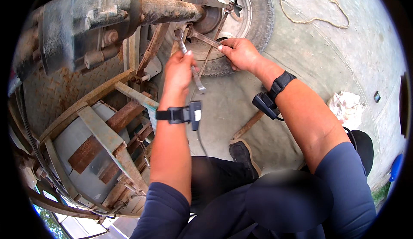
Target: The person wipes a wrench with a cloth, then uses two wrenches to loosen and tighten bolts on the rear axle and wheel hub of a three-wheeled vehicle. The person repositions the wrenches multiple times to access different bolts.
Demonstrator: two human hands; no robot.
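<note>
By wheel (241,26), L hand (177,73) has closed-fist grip on 1 spanner (198,80), w/ R hand (243,54) pinching 2nd spanner (205,39).

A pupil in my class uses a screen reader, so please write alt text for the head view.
A person's left hand holds a ring-ended wrench and their right hand a brownish wrench, beside a rusty axle tube and a tyred wheel. A rope lies on the floor to the right.
</note>
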